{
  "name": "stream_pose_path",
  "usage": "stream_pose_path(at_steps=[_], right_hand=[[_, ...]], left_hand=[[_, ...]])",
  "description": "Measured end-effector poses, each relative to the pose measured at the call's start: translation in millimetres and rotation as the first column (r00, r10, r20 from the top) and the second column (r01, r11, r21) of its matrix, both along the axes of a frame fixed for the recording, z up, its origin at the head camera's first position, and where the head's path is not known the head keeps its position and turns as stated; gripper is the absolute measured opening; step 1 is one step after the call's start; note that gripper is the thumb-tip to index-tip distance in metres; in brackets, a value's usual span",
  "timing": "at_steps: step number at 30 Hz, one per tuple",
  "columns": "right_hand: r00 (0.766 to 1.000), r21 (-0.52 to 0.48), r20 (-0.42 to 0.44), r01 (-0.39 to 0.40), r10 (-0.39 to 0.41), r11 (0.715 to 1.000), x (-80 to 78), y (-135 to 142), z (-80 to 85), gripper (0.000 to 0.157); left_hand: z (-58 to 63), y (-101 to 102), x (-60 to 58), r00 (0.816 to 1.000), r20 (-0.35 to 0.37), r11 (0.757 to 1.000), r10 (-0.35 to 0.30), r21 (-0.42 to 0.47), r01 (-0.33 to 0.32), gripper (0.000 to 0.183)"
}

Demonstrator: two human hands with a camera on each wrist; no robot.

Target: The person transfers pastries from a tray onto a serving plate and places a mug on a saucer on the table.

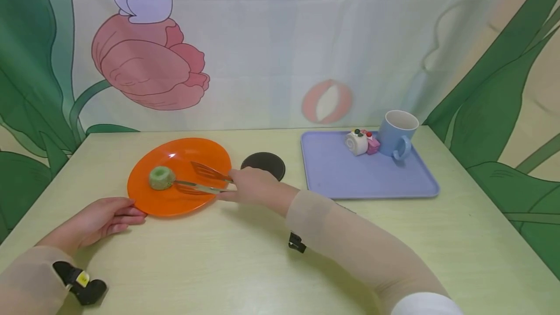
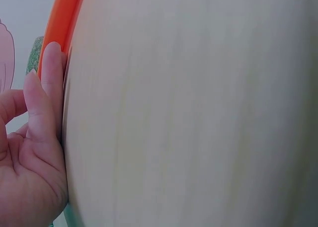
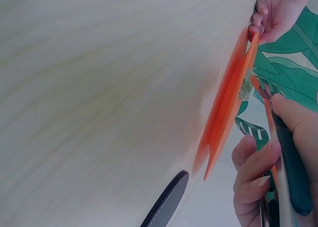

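Observation:
At the left of the table, an orange plate (image 1: 162, 205) carries a small round green cake (image 1: 161, 178). My left hand (image 1: 102, 218) pinches the plate's near-left rim, thumb along the edge; the left wrist view shows its fingers (image 2: 52, 70) against the orange rim. My right hand (image 1: 255, 186) reaches over the plate's right edge, gripping metal tongs (image 1: 203, 188). Their dark green handle (image 3: 293, 167) and slotted end (image 3: 252, 129) appear in the right wrist view. The tongs' arms stand apart, one tip right at the cake's side.
A round black coaster (image 1: 262, 159) lies just beyond my right hand. On the right, a purple tray (image 1: 350, 186) bears a blue mug (image 1: 391, 132), a white roll cake (image 1: 356, 143) and a small pink cake (image 1: 373, 146). A printed curtain (image 1: 262, 62) hangs behind the table.

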State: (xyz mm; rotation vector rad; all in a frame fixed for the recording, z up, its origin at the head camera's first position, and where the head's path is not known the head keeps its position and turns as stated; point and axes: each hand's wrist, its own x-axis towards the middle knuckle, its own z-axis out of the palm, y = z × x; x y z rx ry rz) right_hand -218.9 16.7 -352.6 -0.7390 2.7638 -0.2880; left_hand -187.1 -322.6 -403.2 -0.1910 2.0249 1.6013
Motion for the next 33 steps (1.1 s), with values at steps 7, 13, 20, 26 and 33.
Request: stream_pose_path(at_steps=[7,13,20,26,33], right_hand=[[1.000,0.003,-0.011,0.007,-0.007,1.000,-0.7,3,-0.5,0.056],[1.000,0.010,-0.011,0.008,-0.008,1.000,-0.6,6,0.7,0.058],[1.000,0.003,-0.013,0.016,-0.016,1.000,-1.1,12,-1.0,0.058],[1.000,0.024,-0.027,0.002,-0.002,1.000,-0.5,16,-1.9,0.059],[1.000,0.037,-0.028,-0.004,0.005,0.999,0.7,19,-1.8,0.058]], left_hand=[[1.0,1,0.9,1.000,-0.001,1.000,0.004,-0.003,-0.004,0.049],[-0.1,0,0.3,1.000,0.000,1.000,0.004,-0.002,-0.004,0.049],[-1.0,-1,-0.6,1.000,-0.004,1.000,0.000,-0.006,0.000,0.050],[-0.1,0,-0.2,1.000,-0.004,1.000,0.000,0.004,0.000,0.048],[-0.5,0,-0.5,1.000,-0.001,1.000,0.000,-0.004,0.000,0.048]])
